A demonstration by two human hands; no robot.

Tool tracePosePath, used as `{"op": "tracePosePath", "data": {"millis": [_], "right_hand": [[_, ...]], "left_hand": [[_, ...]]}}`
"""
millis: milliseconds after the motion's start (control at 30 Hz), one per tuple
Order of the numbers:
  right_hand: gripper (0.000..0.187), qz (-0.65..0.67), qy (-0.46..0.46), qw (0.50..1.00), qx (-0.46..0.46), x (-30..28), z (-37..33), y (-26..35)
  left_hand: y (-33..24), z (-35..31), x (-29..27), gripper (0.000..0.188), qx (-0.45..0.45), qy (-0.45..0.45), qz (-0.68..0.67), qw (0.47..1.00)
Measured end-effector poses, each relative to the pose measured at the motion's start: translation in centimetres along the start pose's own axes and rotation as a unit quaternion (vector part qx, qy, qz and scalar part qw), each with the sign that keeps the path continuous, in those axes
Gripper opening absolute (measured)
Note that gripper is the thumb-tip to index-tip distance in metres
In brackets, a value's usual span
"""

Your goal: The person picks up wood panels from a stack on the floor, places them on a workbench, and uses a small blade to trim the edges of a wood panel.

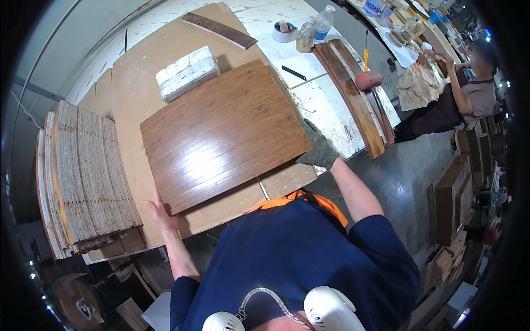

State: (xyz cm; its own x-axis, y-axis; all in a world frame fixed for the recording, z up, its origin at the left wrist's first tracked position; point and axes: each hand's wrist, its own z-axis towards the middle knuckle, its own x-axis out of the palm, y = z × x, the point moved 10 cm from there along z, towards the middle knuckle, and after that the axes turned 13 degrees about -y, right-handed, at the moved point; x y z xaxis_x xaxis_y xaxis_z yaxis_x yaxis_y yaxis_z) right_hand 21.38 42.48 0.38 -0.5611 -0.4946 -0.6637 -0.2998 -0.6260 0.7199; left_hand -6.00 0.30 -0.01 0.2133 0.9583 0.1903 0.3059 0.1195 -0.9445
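Observation:
A brown wood-grain panel (pixel 226 138) with a glossy face lies tilted in front of me over a cardboard sheet (pixel 132 77). My left hand (pixel 163 215), bare, holds the panel's near left corner, its fingers partly hidden behind the edge. At the near right corner my right hand (pixel 319 148), in a dark grey-green glove, grips the edge; the fingertips underneath cannot be seen. Just beyond the panel's far edge sits a white wrapped block (pixel 187 73).
Left stands a stack of boards (pixel 91 171). A dark strip (pixel 220 30) lies at the back. To the right are wooden rails (pixel 350 99), a red-headed mallet (pixel 369 81), a tape roll (pixel 285 32) and plastic bottles (pixel 324 22). Another person (pixel 469 91) works farther right.

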Motion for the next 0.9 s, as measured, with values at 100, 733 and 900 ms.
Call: {"op": "tracePosePath", "data": {"millis": [100, 733, 900], "right_hand": [[0.119, 0.001, 0.013, 1.000, 0.017, 0.5, 0.0, -0.8], [0.102, -0.069, 0.017, 0.994, 0.085, -1.0, -1.5, 0.3], [0.106, -0.053, 0.030, 0.995, 0.079, -0.5, -1.7, -0.2]], "left_hand": [[-0.1, -0.1, 0.5, 0.092, 0.005, 0.010, -0.013, 1.000], [-0.7, -4.3, 0.2, 0.104, 0.074, 0.019, 0.116, 0.990], [0.1, -3.7, -0.5, 0.099, 0.034, -0.035, 0.201, 0.978]]}}
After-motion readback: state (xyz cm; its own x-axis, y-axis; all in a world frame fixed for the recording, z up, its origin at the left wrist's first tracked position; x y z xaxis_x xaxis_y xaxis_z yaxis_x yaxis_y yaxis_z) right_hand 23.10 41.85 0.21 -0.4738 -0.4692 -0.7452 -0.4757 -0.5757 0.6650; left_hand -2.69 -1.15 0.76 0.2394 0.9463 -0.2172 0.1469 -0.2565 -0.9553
